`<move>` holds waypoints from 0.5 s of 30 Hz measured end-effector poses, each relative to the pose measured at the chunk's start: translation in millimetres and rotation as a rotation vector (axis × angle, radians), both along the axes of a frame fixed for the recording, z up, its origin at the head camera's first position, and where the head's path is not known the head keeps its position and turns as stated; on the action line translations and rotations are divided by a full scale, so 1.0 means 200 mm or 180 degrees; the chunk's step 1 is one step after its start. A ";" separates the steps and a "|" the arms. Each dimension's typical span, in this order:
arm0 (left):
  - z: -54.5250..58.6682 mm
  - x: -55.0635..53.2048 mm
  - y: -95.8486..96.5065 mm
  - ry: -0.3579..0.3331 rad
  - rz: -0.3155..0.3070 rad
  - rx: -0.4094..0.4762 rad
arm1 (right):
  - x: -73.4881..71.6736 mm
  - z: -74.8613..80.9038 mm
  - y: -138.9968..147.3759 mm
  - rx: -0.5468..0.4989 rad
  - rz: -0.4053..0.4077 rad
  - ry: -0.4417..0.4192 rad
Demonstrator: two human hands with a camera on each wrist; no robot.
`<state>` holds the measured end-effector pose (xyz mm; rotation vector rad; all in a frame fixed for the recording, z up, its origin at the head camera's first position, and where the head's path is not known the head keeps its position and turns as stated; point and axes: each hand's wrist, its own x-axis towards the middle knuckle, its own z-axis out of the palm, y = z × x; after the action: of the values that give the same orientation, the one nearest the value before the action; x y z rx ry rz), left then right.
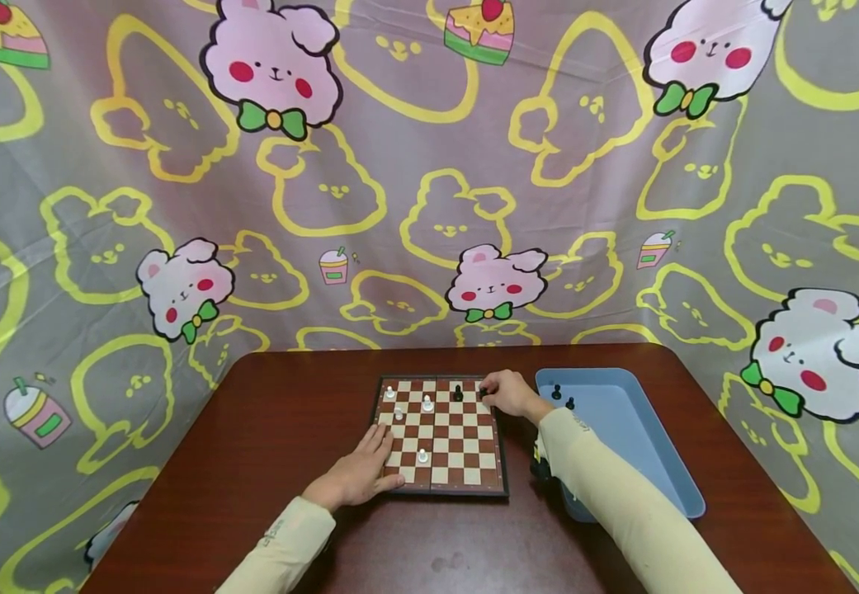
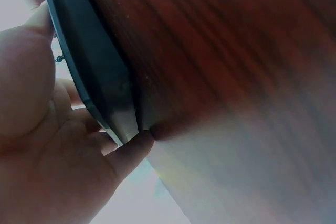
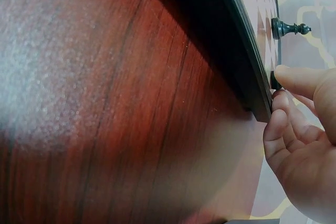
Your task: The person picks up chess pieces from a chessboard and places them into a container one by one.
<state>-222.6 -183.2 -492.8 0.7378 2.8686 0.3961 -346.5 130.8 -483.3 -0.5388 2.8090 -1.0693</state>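
A brown-and-cream chessboard (image 1: 466, 445) lies on the table. My right hand (image 1: 512, 394) is at its far right corner, thumb and fingers pinching a black chess piece (image 1: 483, 393). In the right wrist view only the dark base (image 3: 275, 81) of that piece shows; the fingers hide the rest. To its left stands a black pawn-like piece (image 1: 458, 393), seen side-on in the right wrist view. My left hand (image 1: 358, 472) rests along the board's near left edge with extended fingers. Several white pieces (image 1: 427, 403) stand on the left half of the board.
A blue tray (image 1: 644, 450) sits on the right of the table, partly under my right forearm. Two black pieces (image 1: 556, 392) stand at its far left. The dark wood table (image 1: 288, 412) ends at a patterned curtain (image 1: 399, 206) behind and on both sides.
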 end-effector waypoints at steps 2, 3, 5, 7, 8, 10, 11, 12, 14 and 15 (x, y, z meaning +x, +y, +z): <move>0.00 0.00 0.00 0.0014 -0.0013 0.0001 | 0.00 0.00 0.00 0.0006 -0.0018 -0.0017; 0.00 0.00 0.00 0.0029 -0.0023 -0.0003 | 0.00 0.00 0.00 0.0015 -0.0030 -0.0026; -0.01 0.00 0.00 0.0062 -0.0044 -0.0003 | 0.00 0.00 -0.01 0.0044 -0.0067 -0.0039; -0.01 0.00 0.00 0.0082 -0.0062 0.0001 | 0.00 0.00 -0.01 0.0075 -0.0098 -0.0047; -0.01 0.00 0.00 0.0089 -0.0067 0.0002 | 0.00 0.00 -0.01 0.0085 -0.0113 -0.0049; -0.01 0.00 0.00 0.0091 -0.0066 0.0007 | 0.00 0.00 -0.01 0.0074 -0.0131 -0.0054; -0.01 0.00 0.00 0.0088 -0.0063 0.0010 | 0.00 0.00 -0.01 0.0069 -0.0134 -0.0053; -0.01 0.00 0.00 0.0084 -0.0060 0.0005 | 0.00 0.00 -0.01 0.0064 -0.0133 -0.0047; -0.01 0.00 0.00 0.0078 -0.0054 -0.0001 | 0.00 0.00 -0.01 0.0065 -0.0119 -0.0028; 0.00 0.00 0.00 0.0076 -0.0052 -0.0005 | 0.00 0.00 -0.01 0.0060 -0.0110 -0.0018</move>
<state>-222.6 -183.4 -493.7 0.7703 2.8826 0.3855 -345.9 129.8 -482.5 -0.4865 2.8305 -1.0476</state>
